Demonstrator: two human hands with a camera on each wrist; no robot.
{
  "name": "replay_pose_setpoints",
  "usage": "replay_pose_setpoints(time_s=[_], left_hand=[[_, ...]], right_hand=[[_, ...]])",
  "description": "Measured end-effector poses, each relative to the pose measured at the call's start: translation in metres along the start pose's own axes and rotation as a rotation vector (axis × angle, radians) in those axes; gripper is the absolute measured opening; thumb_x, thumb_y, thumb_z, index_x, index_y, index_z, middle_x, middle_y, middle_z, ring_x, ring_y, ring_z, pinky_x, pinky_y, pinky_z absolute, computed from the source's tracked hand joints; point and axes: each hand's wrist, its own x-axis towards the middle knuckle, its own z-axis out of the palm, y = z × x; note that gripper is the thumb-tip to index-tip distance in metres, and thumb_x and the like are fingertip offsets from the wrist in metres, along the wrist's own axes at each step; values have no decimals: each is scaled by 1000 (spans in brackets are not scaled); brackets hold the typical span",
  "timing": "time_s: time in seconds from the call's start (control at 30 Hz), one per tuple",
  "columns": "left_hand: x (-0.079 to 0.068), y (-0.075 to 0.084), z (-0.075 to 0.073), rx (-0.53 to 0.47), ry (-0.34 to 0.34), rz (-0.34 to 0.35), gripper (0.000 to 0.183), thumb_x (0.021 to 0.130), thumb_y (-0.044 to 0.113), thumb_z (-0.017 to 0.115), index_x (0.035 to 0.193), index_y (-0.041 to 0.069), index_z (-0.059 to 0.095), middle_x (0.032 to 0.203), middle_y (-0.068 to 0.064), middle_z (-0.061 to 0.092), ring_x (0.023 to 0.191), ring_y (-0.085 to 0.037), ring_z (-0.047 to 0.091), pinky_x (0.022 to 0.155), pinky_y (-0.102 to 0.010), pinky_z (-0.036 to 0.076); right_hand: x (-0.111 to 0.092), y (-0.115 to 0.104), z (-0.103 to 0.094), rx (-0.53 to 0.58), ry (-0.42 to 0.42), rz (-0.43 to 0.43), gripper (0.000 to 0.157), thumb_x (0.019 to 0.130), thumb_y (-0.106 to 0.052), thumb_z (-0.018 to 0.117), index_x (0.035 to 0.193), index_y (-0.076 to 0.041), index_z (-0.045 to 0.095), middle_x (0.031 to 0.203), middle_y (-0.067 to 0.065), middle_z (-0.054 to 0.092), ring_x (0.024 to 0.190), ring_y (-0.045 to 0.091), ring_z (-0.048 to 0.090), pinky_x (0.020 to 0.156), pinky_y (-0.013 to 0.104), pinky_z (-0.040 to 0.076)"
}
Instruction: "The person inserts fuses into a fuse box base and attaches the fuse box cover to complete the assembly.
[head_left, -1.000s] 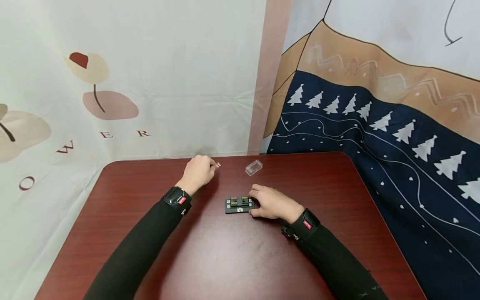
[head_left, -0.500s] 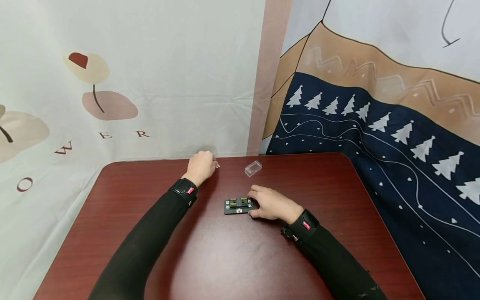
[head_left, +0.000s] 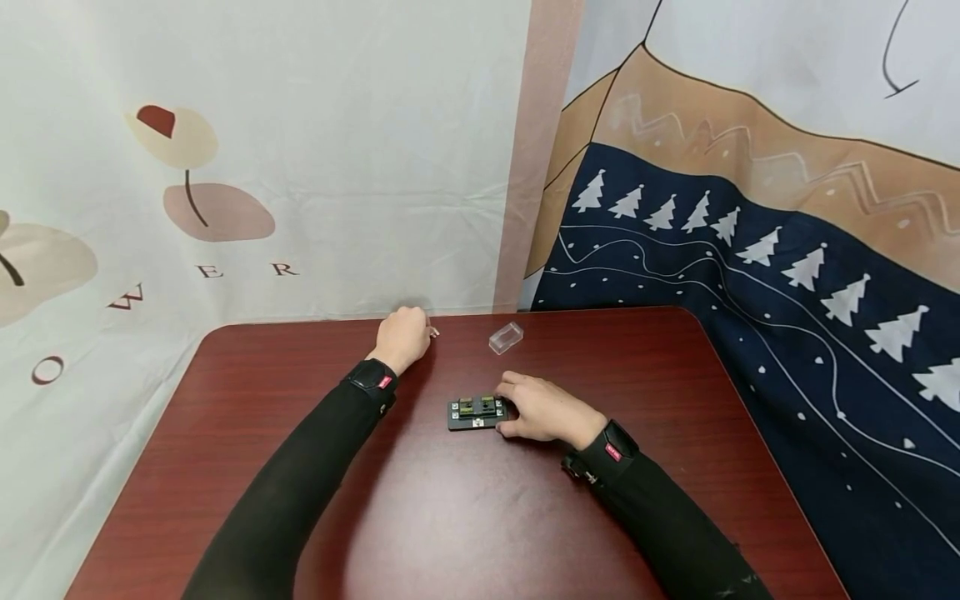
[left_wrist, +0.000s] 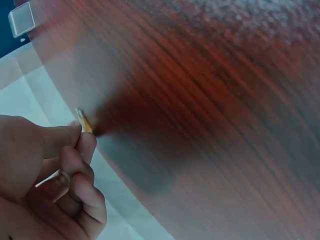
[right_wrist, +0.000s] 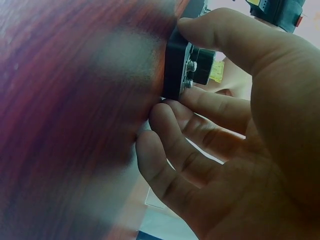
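Near the back edge of the table, my left hand (head_left: 402, 338) pinches a small piece (left_wrist: 84, 121) between thumb and forefinger. It looks gold-coloured with a pale metallic tip; its exact kind cannot be told. My right hand (head_left: 549, 408) grips the right end of a flat black fixture (head_left: 467, 423) lying mid-table. The thumb (right_wrist: 200, 31) is on its near side and fingertips are at the far side. Raised dark blocks with yellow-green marks and small white squares top the fixture. Screw heads (right_wrist: 191, 65) show along its face in the right wrist view.
A clear plastic box (head_left: 506, 337) lies near the back edge, between the left hand and the right side. The reddish-brown table (head_left: 600, 350) ends at a pale printed cloth (head_left: 375, 167) behind and a navy tree-patterned cloth (head_left: 750, 317) at right.
My left hand has shifted slightly toward the back edge, its forearm swinging a little right, the small piece still pinched. The right hand and the fixture have stayed in place.
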Motion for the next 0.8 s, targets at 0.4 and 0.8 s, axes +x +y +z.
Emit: replay_pose_setpoints(time_s=[0.4,0.8], left_hand=[[4,2,3,52,10,31,21,101,19,78,82,12,82,80,-7,79,73,-30,75,62,-50,62],[-2,15,-8,53,-33,21,26,102,18,73,78,11,78,76,-8,76,69,-27,73,60,-48,61]], right_hand=[[0,-1,0,0,10,-6,47,94,-36,85,131,-10,73,110,-3,59,89,11,56,82,31,51],[2,-2,-1,15,12,-4,47,94,-35,85,131,-9,73,111,-1,60,90,12,57,84,33,52]])
